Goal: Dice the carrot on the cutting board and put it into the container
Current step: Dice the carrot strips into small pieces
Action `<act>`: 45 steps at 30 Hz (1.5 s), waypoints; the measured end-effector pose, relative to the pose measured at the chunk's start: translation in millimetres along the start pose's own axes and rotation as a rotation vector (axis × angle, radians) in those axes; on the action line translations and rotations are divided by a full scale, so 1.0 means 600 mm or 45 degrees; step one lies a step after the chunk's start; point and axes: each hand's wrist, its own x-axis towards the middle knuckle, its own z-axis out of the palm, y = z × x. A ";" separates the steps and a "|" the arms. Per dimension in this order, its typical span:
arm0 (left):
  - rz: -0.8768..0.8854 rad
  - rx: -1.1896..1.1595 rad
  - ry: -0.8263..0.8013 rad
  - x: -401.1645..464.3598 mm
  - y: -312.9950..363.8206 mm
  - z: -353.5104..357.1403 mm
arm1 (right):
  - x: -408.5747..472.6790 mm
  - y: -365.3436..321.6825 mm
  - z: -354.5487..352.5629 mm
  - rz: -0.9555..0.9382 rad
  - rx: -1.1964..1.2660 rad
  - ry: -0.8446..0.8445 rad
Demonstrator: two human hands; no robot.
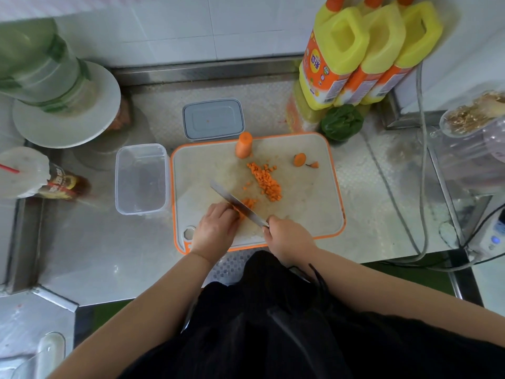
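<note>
Right hand (287, 236): gripping the knife (237, 205) handle, blade running far-left across the board (308, 192).
Left hand (216, 225): fingers curling over carrot strips, mostly hiding them; the blade is lying just right of the fingertips.
Dice (266, 181): piling mid-board.
Stub (244, 145): standing at the far edge.
Container (141, 178): sitting left, touching the board.

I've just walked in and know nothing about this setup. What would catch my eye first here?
Probably the bright orange heap of diced carrot in the middle of the orange-rimmed cutting board, where the right hand holds a knife and the left hand steadies the piece being cut. Next, three yellow bottles stand against the back wall on the right, and a clear container waits left of the board.
</note>
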 end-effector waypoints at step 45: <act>-0.014 -0.014 -0.025 -0.015 -0.006 0.010 | 0.021 -0.017 0.023 0.119 0.042 -0.046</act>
